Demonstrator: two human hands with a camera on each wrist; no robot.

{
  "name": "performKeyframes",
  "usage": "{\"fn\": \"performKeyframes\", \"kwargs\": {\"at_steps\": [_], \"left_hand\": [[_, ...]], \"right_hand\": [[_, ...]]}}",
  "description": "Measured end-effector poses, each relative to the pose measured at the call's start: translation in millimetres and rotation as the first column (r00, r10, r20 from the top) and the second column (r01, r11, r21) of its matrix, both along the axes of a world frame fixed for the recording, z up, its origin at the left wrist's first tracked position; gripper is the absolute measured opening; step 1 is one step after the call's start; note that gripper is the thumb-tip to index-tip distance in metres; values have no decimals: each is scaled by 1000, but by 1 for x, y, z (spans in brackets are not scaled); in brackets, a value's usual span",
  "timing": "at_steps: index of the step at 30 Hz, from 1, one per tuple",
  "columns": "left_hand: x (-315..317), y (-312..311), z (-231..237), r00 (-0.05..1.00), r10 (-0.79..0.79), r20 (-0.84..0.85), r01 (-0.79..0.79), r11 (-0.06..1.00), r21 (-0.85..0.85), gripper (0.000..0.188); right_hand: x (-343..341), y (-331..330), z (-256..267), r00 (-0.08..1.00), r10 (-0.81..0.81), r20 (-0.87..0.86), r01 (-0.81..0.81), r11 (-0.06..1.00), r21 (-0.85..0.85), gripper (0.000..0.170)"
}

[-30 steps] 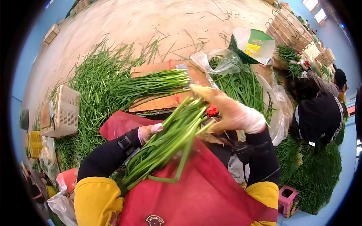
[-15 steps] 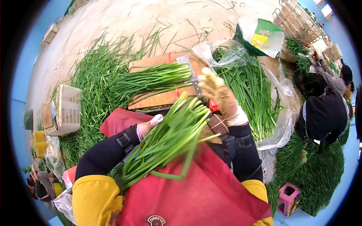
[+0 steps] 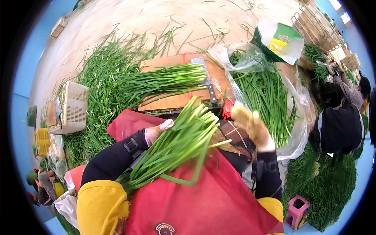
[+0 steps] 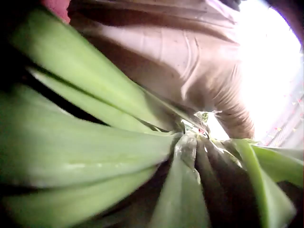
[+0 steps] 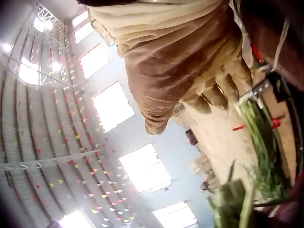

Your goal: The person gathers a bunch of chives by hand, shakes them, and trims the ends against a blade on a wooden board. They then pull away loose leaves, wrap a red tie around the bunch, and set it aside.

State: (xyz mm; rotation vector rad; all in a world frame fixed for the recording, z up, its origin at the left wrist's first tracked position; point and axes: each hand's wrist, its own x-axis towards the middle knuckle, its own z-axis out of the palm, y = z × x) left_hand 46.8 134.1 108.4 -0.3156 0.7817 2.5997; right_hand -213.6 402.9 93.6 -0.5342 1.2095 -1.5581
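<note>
My gloved left hand (image 3: 154, 134) grips a bunch of garlic chives (image 3: 176, 145) over the red apron, its thumb along the upper side. The pale cut ends point up and right, and the leaves run down toward my left forearm. In the left wrist view, broad leaves (image 4: 85, 156) fan out below the glove (image 4: 180, 57). Apart from the bunch, on its right, my gloved right hand (image 3: 252, 127) is raised with nothing in it. Its fingers look extended in the right wrist view, thumb (image 5: 154, 123) spread away. A second bunch (image 3: 172, 76) lies on the wooden board (image 3: 156, 103).
A knife (image 3: 212, 94) with a black handle lies at the board's right end, near red ties (image 3: 227, 109). Loose chives (image 3: 102, 78) heap on the left beside a white crate (image 3: 74, 107). More chives (image 3: 262, 102) fill a plastic bag on the right. Another person (image 3: 340, 125) sits far right.
My right hand has left the cut ends of the bunch and moved to the right, uncovering the knife handle. My left hand keeps its grip on the chives.
</note>
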Motion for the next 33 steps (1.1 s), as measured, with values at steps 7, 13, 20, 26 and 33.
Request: {"fn": "performKeyframes", "kwargs": {"at_steps": [7,13,20,26,33], "left_hand": [[-25,-20,-9,999,47,-28,-45,998,52,60],[-48,5,-14,983,-176,42,175,984,23,52],[-33,6,6,972,-235,14,234,958,-165,92],[-4,3,44,990,-136,-31,128,972,-197,99],[-1,34,67,981,-152,-123,90,910,-404,98]], "right_hand": [[66,-42,35,944,329,-31,-328,918,-224,77],[95,-122,30,837,116,534,130,907,-401,74],[77,-122,37,863,-230,449,390,868,-306,54],[11,-103,27,784,-335,523,567,730,-382,43],[0,-100,21,749,-410,520,641,647,-413,44]]}}
